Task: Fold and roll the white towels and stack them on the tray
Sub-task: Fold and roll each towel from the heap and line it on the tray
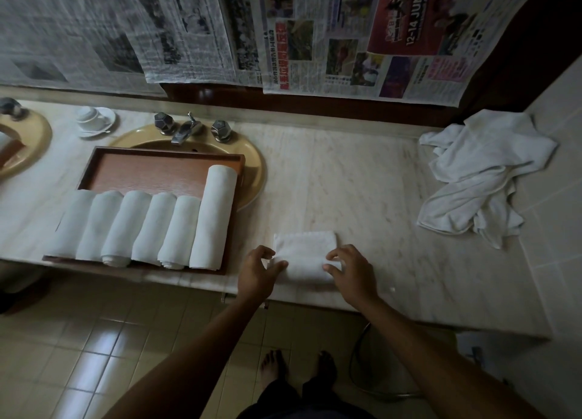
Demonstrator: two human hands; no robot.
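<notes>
Rolling is what's going on right now, by the look of it: a folded white towel (305,255) is laid on the marble counter (362,182) just right of the tray, with its near edge already curled up into a fat roll. The left hand (258,272) is set at the roll's left end, thumb and fingers curled against it, and the right hand (351,270) is placed on the right end with bent fingers pressed onto the cloth. So both ends are held lightly, not clenched. A flat strip of towel is left beyond the roll, so the next move would probably be pushing the roll away from the body, kept even at both ends so it doesn't go cone-shaped.

The wooden tray (151,166) is parked over the yellow sink (252,166), and six rolled towels (141,226) are lined up along its near side, the rightmost one (214,217) longer than the rest. Bare tray floor is left behind the row, or a second layer could be started on top.

A heap of unfolded towels (478,179) is dumped at the far right of the counter, well apart. A cup and saucer (94,121) and the taps (189,127) are found behind the tray, nothing really blocking the way. Lighting is pretty dim though.
</notes>
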